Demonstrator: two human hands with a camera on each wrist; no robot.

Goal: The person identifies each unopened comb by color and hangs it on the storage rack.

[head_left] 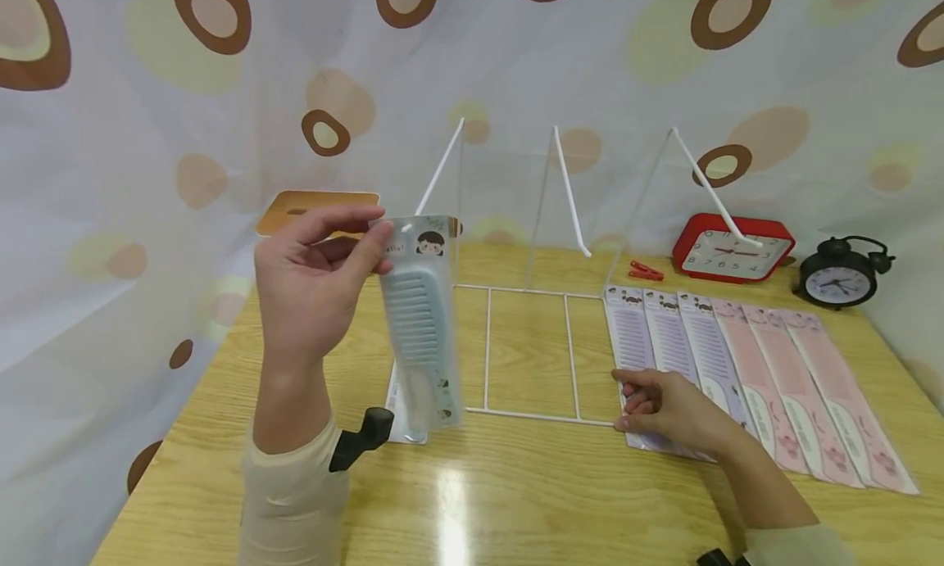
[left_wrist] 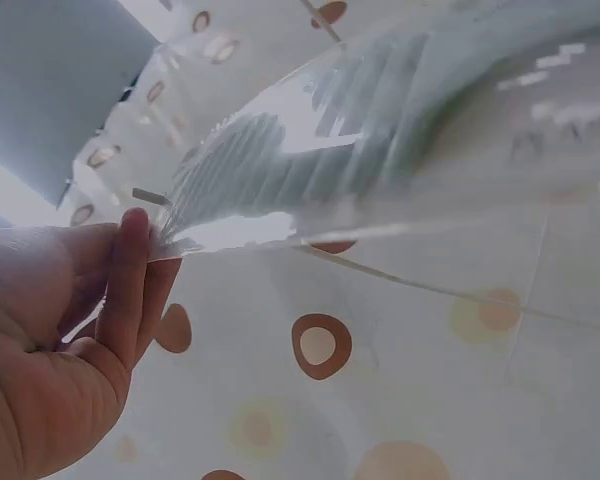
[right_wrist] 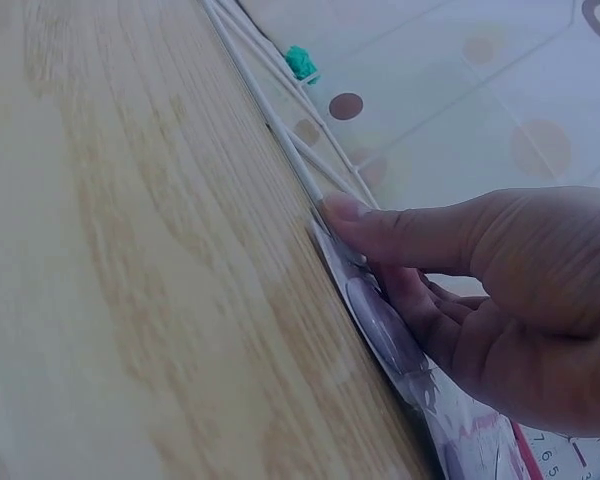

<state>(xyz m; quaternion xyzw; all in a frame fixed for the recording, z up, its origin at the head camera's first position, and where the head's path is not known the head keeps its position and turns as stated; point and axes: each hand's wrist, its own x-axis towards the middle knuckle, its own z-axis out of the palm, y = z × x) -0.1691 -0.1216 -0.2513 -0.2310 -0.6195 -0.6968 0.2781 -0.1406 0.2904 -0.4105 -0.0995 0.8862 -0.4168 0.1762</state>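
Observation:
My left hand pinches the top left corner of a packaged pale blue comb between thumb and fingers. The comb hangs upright at the left hook of a white wire rack, the hook's tip showing at the package's hanging hole. In the left wrist view, the clear package stretches away from the fingertips. My right hand holds the rack's front right corner, thumb on the wire in the right wrist view. A purple comb package lies right under that hand.
Several packaged purple and pink combs lie in a row on the right. Behind them are a red clock, a black alarm clock and a red clip. Another package lies partly behind the held comb. An orange panel stands back left.

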